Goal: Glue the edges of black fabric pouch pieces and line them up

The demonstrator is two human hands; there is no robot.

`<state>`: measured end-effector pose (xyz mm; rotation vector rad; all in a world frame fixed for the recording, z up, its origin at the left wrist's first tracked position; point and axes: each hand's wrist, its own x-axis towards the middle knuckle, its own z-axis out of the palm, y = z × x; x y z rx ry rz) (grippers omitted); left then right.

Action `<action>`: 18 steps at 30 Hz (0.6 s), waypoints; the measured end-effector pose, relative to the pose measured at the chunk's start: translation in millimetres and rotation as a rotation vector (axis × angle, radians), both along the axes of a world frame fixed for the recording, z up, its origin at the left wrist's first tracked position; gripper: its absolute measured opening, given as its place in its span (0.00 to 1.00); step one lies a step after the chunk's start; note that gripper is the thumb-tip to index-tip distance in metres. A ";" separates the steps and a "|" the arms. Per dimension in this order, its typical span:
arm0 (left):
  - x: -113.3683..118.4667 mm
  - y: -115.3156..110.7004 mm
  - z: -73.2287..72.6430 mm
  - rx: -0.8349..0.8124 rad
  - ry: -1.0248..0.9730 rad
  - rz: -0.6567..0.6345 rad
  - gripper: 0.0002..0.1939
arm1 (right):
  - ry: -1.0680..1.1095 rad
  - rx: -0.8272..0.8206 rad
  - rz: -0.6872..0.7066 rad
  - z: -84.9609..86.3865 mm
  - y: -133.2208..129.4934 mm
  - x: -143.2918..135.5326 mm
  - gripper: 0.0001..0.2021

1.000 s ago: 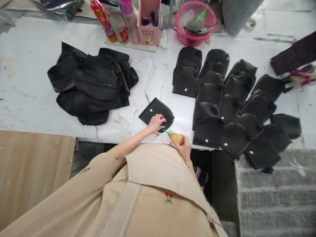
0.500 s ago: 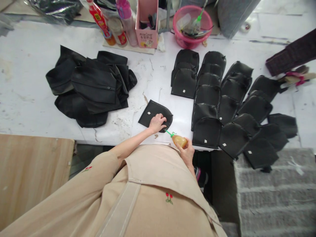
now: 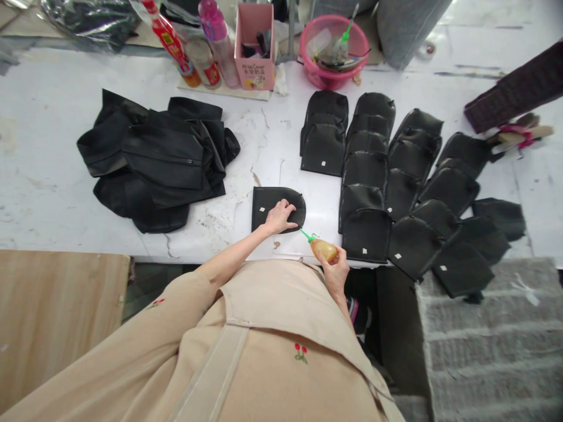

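Note:
A black leather-like piece with one rounded end and a small white tag lies flat on the white table. My left hand rests on its rounded half, fingers spread. In my right hand is a squeeze bottle of amber liquid, probably glue, with a thin green nozzle. The nozzle tip is at the lower right of the piece's curved edge; whether it touches cannot be made out. To the right, similar black pieces lie overlapping in rows.
A heap of black pieces lies on the left of the table. Along the back stand bottles, a pink box and a pink basin of tools. Brushes lie at right, above a grey fabric-covered surface.
The black piece has turned under my left hand, so its straight edge now stands nearly upright. My right hand and the bottle have shifted slightly away from it, and the view has moved a little.

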<state>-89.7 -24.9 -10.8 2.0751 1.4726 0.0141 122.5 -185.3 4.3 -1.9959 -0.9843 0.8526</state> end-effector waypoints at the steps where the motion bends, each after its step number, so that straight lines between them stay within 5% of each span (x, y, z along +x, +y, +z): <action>1: 1.0 -0.7 -0.8 0.004 0.009 0.005 0.25 | -0.020 0.006 0.019 -2.7 0.2 -0.9 0.33; 8: 8.1 -2.2 -3.6 0.040 0.047 0.029 0.22 | -0.132 0.059 0.080 -13.9 7.8 -5.0 0.33; 18: 7.2 -0.8 -0.3 0.020 0.046 0.024 0.22 | -0.218 0.078 0.164 -7.8 8.7 -6.2 0.32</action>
